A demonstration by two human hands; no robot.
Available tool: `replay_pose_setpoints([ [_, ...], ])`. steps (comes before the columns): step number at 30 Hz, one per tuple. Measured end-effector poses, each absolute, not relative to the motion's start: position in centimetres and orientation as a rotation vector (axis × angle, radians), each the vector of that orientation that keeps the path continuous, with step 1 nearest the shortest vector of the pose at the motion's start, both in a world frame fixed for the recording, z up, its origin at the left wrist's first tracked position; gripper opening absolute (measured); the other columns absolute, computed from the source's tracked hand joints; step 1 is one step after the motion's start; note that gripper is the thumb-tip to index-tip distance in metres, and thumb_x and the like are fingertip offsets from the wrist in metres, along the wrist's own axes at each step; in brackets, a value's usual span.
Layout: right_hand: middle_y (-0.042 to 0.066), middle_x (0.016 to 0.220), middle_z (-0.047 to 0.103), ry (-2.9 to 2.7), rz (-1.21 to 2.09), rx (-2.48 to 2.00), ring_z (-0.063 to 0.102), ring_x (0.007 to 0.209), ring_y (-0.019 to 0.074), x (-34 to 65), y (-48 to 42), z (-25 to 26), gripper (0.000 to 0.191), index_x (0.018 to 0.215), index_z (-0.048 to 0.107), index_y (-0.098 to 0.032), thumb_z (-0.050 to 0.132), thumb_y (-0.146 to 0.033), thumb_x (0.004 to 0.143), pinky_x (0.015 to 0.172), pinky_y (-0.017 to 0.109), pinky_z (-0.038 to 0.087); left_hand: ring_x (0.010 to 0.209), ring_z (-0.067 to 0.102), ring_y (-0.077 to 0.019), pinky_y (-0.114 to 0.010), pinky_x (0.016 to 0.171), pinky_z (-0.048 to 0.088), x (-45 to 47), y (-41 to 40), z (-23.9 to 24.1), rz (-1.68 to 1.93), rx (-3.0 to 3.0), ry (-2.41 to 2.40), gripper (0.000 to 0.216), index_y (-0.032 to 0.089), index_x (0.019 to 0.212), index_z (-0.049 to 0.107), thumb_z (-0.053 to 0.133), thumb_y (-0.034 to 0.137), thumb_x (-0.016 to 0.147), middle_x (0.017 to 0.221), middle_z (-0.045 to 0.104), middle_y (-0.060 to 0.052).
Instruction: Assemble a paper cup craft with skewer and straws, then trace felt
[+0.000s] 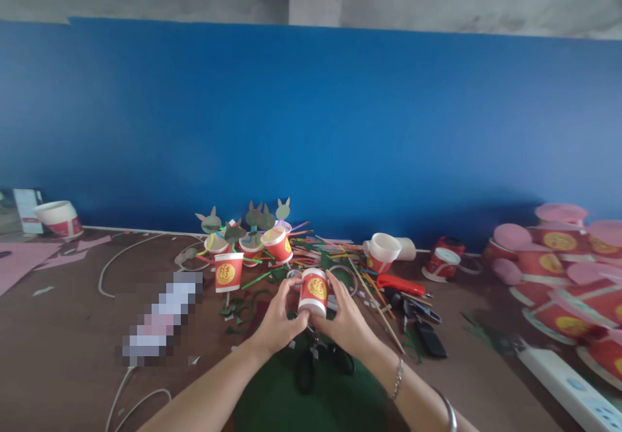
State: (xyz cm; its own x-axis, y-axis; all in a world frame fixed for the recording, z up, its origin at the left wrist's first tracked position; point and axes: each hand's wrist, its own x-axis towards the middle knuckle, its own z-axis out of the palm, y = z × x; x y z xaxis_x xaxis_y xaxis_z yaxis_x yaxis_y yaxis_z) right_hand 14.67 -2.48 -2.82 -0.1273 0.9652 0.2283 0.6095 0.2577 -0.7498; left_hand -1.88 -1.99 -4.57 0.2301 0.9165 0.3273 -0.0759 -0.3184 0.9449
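Both my hands hold one red paper cup with a yellow emblem, upside down, above the brown table. My left hand grips its left side with curled fingers. My right hand grips its right side, a bracelet on that wrist. Black scissors lie on a dark green sheet just below my hands.
Behind the held cup stand several red cups with green paper animal heads and coloured strips. A red utility knife and keys lie right. Pink-lidded red cups pile at the far right; a white power strip and a white cable lie nearby.
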Motion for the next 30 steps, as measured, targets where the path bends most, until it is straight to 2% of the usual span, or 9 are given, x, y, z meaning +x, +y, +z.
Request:
replay_pose_setpoints([
  [3,0.014,0.137,0.043,-1.817,0.708,-1.373,0.043,0.125,0.0311,14.9,-2.3,-2.8,0.086,0.142,0.029,-0.021,0.068,-0.033,0.066,0.102,0.048,0.037,0.096,0.062,-0.0194,-0.038,0.088,0.050,-1.8,-2.1,-4.4,1.264,1.501,0.816,0.048,0.020,0.111,0.041,0.057,0.006,0.067,0.121,0.054,-0.009],
  [6,0.015,0.138,0.043,-1.852,0.685,-1.336,0.042,0.127,0.0310,15.0,-2.3,-2.6,0.082,0.141,0.030,-0.020,0.065,-0.029,0.067,0.102,0.049,0.037,0.098,0.060,-0.0207,-0.038,0.087,0.051,-1.9,-2.0,-4.5,1.308,1.523,0.831,0.049,0.020,0.110,0.041,0.060,0.008,0.067,0.128,0.047,-0.012],
  [10,0.014,0.136,0.046,-1.945,0.472,-1.341,0.039,0.129,0.0319,15.1,-2.3,-2.3,0.075,0.140,0.033,-0.020,0.059,-0.025,0.069,0.104,0.053,0.034,0.104,0.057,-0.0240,-0.040,0.088,0.050,-2.0,-1.8,-5.0,1.349,1.651,0.891,0.051,0.019,0.113,0.042,0.063,0.012,0.068,0.133,0.041,-0.014],
  [15,0.017,0.132,0.050,-2.057,0.244,-1.326,0.045,0.124,0.0322,15.3,-2.4,-2.2,0.074,0.139,0.033,-0.016,0.056,-0.023,0.069,0.102,0.053,0.035,0.105,0.056,-0.0242,-0.038,0.088,0.049,-2.0,-1.8,-5.1,1.357,1.747,0.910,0.053,0.019,0.114,0.042,0.063,0.009,0.067,0.135,0.038,-0.014],
  [23,0.018,0.124,0.057,-2.147,0.105,-1.241,0.055,0.111,0.0308,15.4,-2.7,-1.4,0.078,0.139,0.031,-0.012,0.055,-0.021,0.065,0.097,0.050,0.040,0.096,0.060,-0.0220,-0.036,0.080,0.052,-1.8,-2.0,-5.1,1.343,1.762,0.940,0.054,0.020,0.114,0.044,0.063,0.008,0.065,0.133,0.041,-0.013],
  [30,0.016,0.125,0.057,-2.136,0.106,-1.219,0.055,0.112,0.0322,15.7,-2.5,-1.3,0.078,0.138,0.035,-0.014,0.056,-0.020,0.063,0.095,0.049,0.042,0.090,0.061,-0.0195,-0.034,0.078,0.053,-1.7,-2.0,-5.0,1.351,1.749,0.916,0.055,0.021,0.113,0.043,0.063,0.008,0.064,0.133,0.042,-0.013],
])
